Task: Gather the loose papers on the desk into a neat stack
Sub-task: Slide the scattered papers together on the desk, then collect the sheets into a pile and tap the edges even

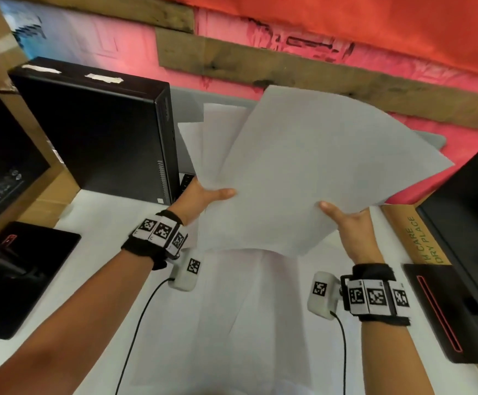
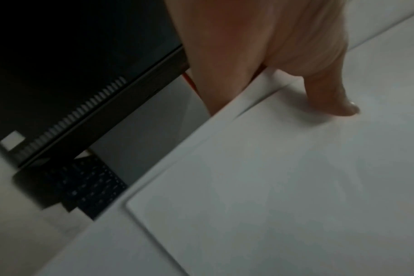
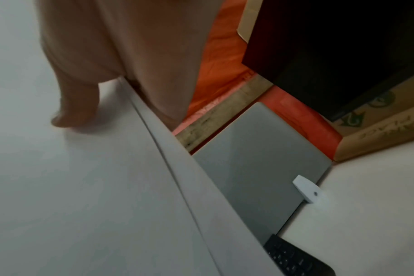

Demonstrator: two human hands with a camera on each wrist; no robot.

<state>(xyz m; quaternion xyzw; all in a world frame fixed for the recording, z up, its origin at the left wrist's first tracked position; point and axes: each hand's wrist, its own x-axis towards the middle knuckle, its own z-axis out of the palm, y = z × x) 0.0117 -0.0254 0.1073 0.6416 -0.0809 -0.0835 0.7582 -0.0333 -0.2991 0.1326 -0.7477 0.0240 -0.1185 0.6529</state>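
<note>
A bundle of white papers (image 1: 312,172) is held up above the desk, its sheets fanned and not aligned. My left hand (image 1: 203,195) pinches the bundle's left edge, thumb on top and fingers hidden underneath. My right hand (image 1: 346,218) pinches its right lower edge the same way. In the left wrist view the thumb (image 2: 331,97) presses on the top sheet (image 2: 284,186), with offset sheet edges showing. In the right wrist view the thumb (image 3: 76,108) lies on the papers (image 3: 83,186), whose edges are staggered. More white sheets (image 1: 246,309) lie flat on the desk below.
A black computer case (image 1: 98,138) stands at the left, with a black pad (image 1: 18,275) nearer me. At the right are a black monitor (image 1: 468,209), a cardboard box (image 1: 420,240) and a black device (image 1: 446,309). A grey laptop (image 3: 260,168) and keyboard (image 3: 296,259) lie under the papers.
</note>
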